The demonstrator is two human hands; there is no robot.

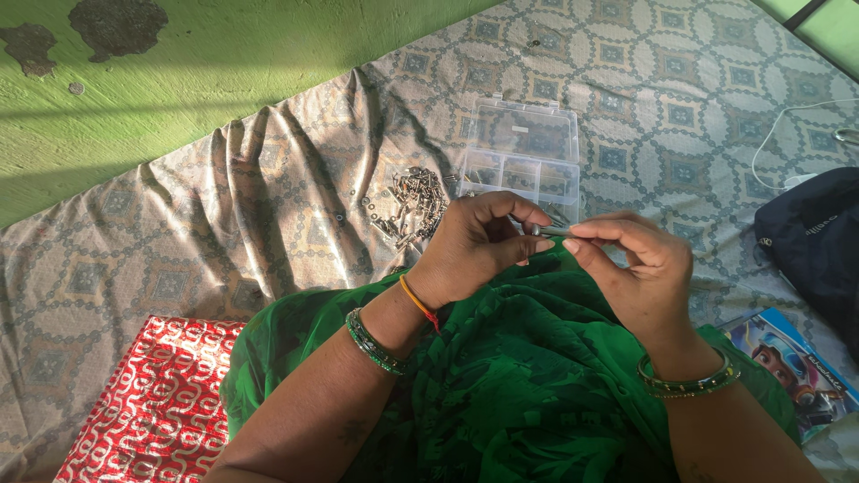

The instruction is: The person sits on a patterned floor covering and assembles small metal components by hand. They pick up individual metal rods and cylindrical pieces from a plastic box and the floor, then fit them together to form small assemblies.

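My left hand (479,241) and my right hand (640,268) meet above my lap, which is covered in green cloth. Together they pinch a small metal bolt (552,230) between the fingertips, each hand on one end. A pile of several metal bolts and nuts (412,204) lies on the patterned sheet just beyond my left hand. Behind the hands sits an open clear plastic compartment box (526,152), its lid flipped back.
The patterned sheet (268,206) covers the floor beside a green wall (179,80). A red patterned cushion (152,402) lies at lower left. A dark bag (819,241), a white cable (787,125) and a colourful booklet (796,358) lie at right.
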